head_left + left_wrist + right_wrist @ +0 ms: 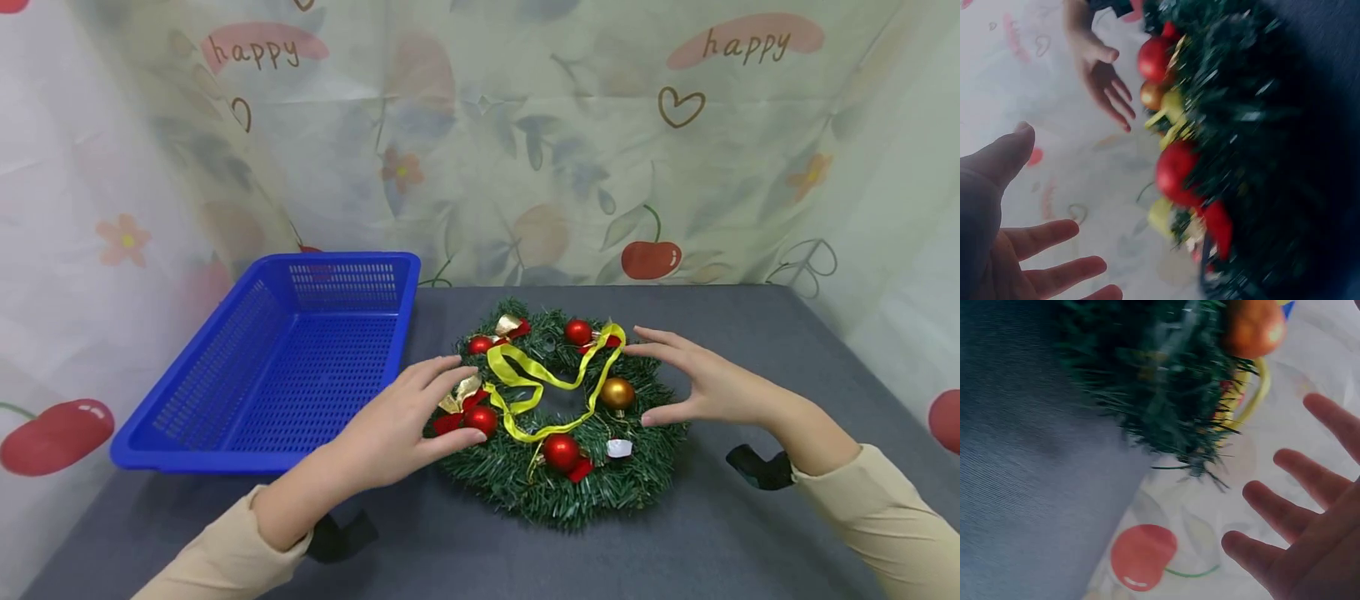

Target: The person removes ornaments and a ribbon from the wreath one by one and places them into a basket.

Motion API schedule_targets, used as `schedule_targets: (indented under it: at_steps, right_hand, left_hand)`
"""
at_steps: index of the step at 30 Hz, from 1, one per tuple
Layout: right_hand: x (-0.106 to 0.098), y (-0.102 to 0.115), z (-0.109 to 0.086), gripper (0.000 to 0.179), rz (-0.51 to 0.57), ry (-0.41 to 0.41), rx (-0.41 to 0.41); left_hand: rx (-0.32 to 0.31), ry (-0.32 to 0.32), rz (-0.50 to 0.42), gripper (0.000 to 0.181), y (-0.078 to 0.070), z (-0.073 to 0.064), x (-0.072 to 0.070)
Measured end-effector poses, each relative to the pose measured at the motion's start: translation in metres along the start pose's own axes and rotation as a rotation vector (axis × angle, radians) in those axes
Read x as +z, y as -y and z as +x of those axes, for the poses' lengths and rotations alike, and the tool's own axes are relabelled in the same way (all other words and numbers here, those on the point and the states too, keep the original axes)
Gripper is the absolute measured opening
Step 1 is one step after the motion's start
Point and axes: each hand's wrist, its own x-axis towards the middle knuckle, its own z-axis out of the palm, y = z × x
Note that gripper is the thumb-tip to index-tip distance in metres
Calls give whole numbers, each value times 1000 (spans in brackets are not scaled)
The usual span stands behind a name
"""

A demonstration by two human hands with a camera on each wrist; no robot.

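Observation:
A green Christmas wreath (562, 504) lies flat on the table, set with red balls (561, 452), a gold ball (617, 392) and small red and gold bows. Loose loops of yellow ribbon (531, 367) lie over its middle. My left hand (408, 421) hovers at the wreath's left edge, fingers spread and holding nothing. Opposite it, my right hand (697, 379) is held in the air by the right edge, fingers apart and palm facing inward. In the right wrist view, a gap shows between the fingers (1285, 515) and the greenery (1166, 394).
A blue perforated plastic basket (135, 457) stands left of the wreath, close to my left forearm. Grey cloth covers the table (735, 317). A printed curtain (480, 167) hangs behind and along both sides. A small white tag (619, 448) sits on the wreath's front right.

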Motion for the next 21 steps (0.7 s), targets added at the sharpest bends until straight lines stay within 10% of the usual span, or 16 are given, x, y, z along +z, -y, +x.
schedule_targets:
  at_steps: [21]
  right_hand:
    - [23, -16, -3, 76, 50, 46, 22]
  left_hand:
    - [129, -108, 87, 43, 9, 9, 47]
